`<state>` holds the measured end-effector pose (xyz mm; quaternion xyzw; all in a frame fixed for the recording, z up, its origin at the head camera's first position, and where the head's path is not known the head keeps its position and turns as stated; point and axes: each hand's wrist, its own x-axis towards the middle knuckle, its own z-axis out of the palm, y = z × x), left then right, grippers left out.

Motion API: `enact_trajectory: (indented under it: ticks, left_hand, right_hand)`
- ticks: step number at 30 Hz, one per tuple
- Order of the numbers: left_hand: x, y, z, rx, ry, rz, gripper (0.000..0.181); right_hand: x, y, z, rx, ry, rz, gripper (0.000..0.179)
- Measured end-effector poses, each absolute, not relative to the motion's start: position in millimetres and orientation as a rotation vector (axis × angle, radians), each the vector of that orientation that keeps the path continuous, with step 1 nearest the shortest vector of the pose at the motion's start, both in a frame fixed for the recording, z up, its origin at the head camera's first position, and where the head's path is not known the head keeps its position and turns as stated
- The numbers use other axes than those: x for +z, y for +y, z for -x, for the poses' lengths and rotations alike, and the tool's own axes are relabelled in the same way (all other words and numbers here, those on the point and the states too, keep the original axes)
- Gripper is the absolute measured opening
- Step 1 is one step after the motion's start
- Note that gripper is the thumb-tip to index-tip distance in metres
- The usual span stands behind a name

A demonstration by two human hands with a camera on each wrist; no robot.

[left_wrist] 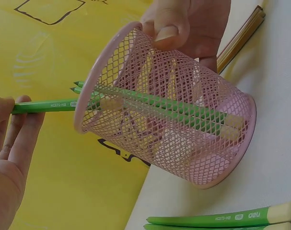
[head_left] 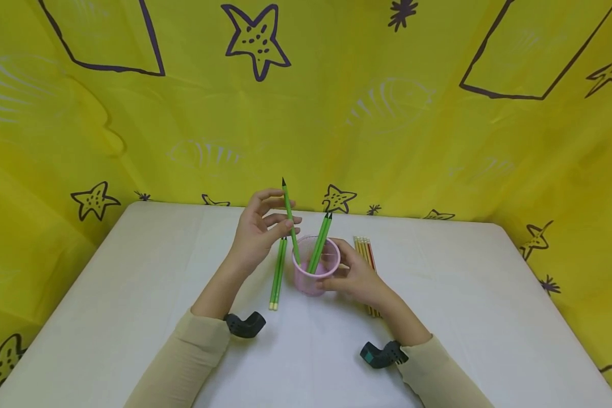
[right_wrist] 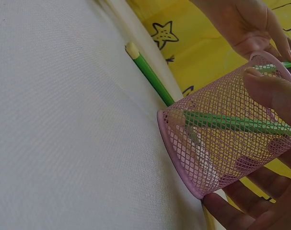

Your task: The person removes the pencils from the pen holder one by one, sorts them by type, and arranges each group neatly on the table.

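My left hand [head_left: 252,235] pinches a green pencil [head_left: 288,204] between thumb and fingers, dark tip upward. The pencil's pale eraser end is just inside the rim of a pink mesh pencil cup [left_wrist: 203,91]. Two more green pencils [head_left: 320,243] lean inside this cup, tips up. From the right side, my right hand [head_left: 359,277] grips the cup, its thumb [right_wrist: 270,93] and fingers around the mesh wall. Left of the cup, two green pencils [head_left: 277,277] lie side by side on the table. Whether the cup's base touches the table I cannot tell.
Yellowish pencils [head_left: 364,243], one with red, lie in a bunch on the white table [head_left: 459,294] to the right of the cup, partly behind my right hand. A yellow patterned cloth [head_left: 306,130] hangs behind the table. Each wrist wears a dark device [head_left: 246,326].
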<state>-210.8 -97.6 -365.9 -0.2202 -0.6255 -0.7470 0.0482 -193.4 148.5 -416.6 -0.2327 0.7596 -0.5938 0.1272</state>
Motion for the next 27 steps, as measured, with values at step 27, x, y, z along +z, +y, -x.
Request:
enact_trajectory:
  ticks: [27]
  left_hand:
    - [-343.3, -118.1, 208.7, -2.388, -1.681, 0.516, 0.060]
  right_hand:
    - [-416.3, 147.8, 194.0, -1.727, 2.207, 0.677, 0.082]
